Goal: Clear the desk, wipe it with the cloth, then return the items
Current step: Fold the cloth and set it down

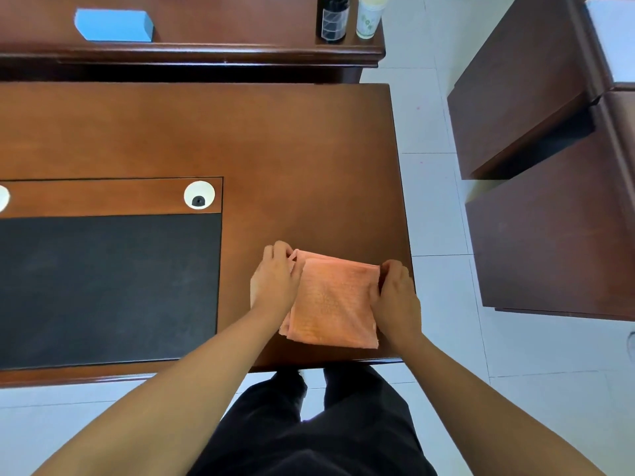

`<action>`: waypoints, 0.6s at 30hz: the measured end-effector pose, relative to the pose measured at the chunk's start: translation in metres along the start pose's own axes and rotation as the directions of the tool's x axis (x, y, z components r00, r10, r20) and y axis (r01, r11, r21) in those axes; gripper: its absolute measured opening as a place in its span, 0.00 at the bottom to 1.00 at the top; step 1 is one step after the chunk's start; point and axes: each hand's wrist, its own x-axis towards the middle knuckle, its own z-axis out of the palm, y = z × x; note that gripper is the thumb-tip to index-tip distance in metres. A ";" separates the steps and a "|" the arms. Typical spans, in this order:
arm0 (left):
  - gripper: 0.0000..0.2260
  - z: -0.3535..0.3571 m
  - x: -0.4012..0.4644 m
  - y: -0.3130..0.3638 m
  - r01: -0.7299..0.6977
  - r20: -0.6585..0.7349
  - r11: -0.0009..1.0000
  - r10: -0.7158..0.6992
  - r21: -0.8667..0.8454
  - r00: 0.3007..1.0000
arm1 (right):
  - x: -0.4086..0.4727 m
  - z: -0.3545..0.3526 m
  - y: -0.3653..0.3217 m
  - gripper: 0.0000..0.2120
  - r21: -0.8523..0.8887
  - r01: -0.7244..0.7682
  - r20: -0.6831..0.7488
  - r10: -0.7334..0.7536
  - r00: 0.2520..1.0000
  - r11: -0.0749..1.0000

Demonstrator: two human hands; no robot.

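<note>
A folded orange cloth (333, 300) lies on the brown wooden desk (292, 159) near its front right corner. My left hand (276, 276) pinches the cloth's far left corner. My right hand (395, 293) grips its far right edge, fingers curled over the fold. On the raised shelf behind the desk stand a blue box (113, 25) at the left, and a dark pen holder (332, 18) and a pale cup (369, 17) at the right.
A black desk mat (103, 286) covers the desk's front left, with a white cable grommet (199, 195) behind it. Dark wooden cabinets (549, 166) stand to the right across a strip of white tiled floor (433, 201).
</note>
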 end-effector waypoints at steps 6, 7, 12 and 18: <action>0.27 -0.003 -0.054 -0.027 0.106 0.310 0.950 -0.200 0.294 0.930 | -0.045 0.003 0.013 0.18 -0.156 -0.167 0.183 0.194 0.964 0.974; 0.25 0.000 -0.057 -0.028 0.104 0.317 0.952 -0.197 0.287 0.928 | -0.045 0.004 0.012 0.16 -0.133 -0.172 0.181 0.194 0.964 0.976; 0.12 0.002 -0.061 -0.022 0.074 0.331 0.980 -0.133 0.184 0.934 | -0.045 0.004 0.003 0.10 0.026 -0.132 0.188 0.125 0.974 0.991; 0.08 -0.003 -0.049 -0.027 0.459 0.444 0.826 -0.294 -0.328 0.846 | -0.046 0.004 0.005 0.12 0.402 -0.293 0.229 0.215 0.949 0.867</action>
